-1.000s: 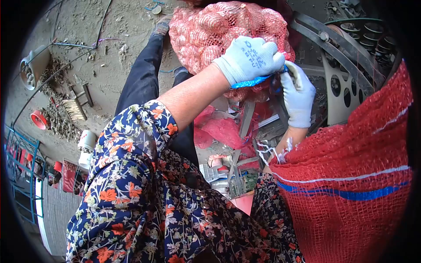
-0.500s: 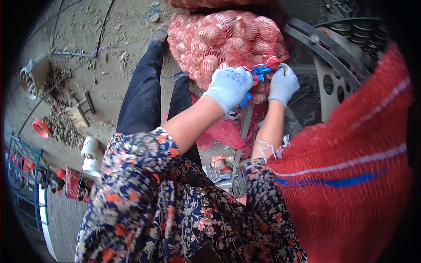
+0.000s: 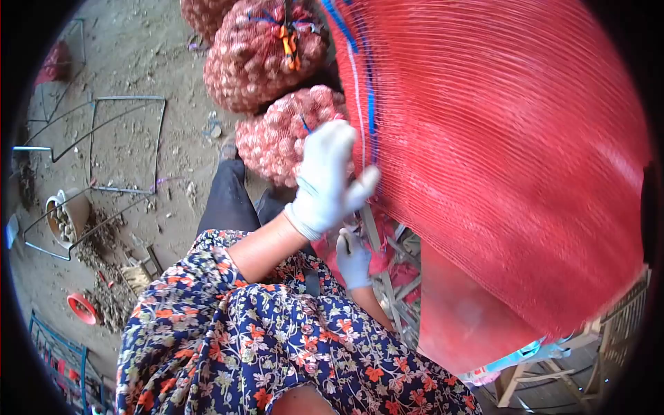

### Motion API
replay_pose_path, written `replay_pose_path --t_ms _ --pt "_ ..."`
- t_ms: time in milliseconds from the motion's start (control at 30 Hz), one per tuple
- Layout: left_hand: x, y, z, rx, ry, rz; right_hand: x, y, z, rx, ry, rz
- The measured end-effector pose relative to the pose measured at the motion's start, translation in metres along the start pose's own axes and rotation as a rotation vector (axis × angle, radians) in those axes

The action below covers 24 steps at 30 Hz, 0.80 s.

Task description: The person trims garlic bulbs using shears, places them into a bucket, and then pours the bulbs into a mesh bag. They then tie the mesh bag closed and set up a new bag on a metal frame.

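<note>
My left hand (image 3: 321, 183), in a white glove, is raised with its fingers up and the thumb apart, slightly blurred. It overlaps a pink mesh sack of garlic-like bulbs (image 3: 273, 142) on the ground, where a bit of blue tie shows. Close to its thumb is the striped edge of a big red mesh sack (image 3: 498, 138), which fills the right of the view. Lower down, my right hand (image 3: 354, 263), also gloved, is beside the red sack's lower left edge, over loose pink netting. Its fingers point away from me and are partly hidden.
Another full mesh sack (image 3: 252, 72) with an orange tie stands farther ahead. On the left are thin metal frames (image 3: 128, 98), a tipped white bucket (image 3: 77, 211) of bulbs and a red bowl (image 3: 83, 309). Wooden slats (image 3: 553, 377) stand at lower right.
Both hands have let go of the blue tie at the sack's mouth and moved back from it. The view has shifted right, and the big red sack now covers more of it.
</note>
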<state>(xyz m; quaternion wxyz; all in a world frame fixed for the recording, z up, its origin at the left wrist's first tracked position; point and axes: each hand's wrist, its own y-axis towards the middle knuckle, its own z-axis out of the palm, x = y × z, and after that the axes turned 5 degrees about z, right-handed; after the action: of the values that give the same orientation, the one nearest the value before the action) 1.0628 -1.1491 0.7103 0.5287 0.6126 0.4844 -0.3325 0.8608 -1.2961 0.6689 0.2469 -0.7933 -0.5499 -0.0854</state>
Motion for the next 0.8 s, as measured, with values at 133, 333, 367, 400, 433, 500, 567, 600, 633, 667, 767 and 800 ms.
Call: replay_pose_path --t_ms 133,333,367,400,433,500,567,600,633,667,767,800 --pt "-0.060 0.030 0.016 0.109 0.056 0.422 0.038 0.016 -0.050 -0.154 0.144 -0.146" --pt "-0.042 0.021 0.090 -0.051 -0.244 0.105 0.049 -0.008 -0.112 -0.372 0.329 -0.150" --pt "-0.058 0.014 0.071 -0.105 -0.215 0.186 0.044 -0.026 -0.123 -0.376 0.329 -0.152" --pt "-0.067 0.007 0.049 -0.053 -0.104 0.159 0.034 -0.037 -0.127 -0.380 0.272 -0.222" --pt "-0.065 0.000 0.030 -0.069 -0.059 0.252 0.027 -0.049 -0.128 -0.378 0.285 -0.212" --pt "-0.067 -0.003 -0.007 -0.096 -0.102 0.267 0.015 -0.064 -0.127 -0.343 0.222 -0.180" --pt "-0.076 0.015 -0.054 -0.068 0.061 0.358 0.016 -0.060 -0.123 -0.293 0.202 -0.239" --pt "-0.082 0.024 -0.072 0.072 0.117 0.263 0.018 -0.055 -0.123 -0.260 0.193 -0.295" --pt "-0.096 0.035 -0.091 0.218 0.087 0.206 0.024 -0.047 -0.127 -0.233 0.179 -0.359" --pt "-0.102 0.046 -0.107 0.352 -0.037 0.164 0.029 -0.041 -0.129 -0.194 0.174 -0.397" --pt "-0.136 0.071 -0.143 0.507 -0.391 -0.023 0.037 -0.015 -0.134 0.016 -0.143 -0.499" --pt "-0.132 0.084 -0.150 0.469 -0.524 -0.124 0.038 0.003 -0.126 0.020 -0.234 -0.594"
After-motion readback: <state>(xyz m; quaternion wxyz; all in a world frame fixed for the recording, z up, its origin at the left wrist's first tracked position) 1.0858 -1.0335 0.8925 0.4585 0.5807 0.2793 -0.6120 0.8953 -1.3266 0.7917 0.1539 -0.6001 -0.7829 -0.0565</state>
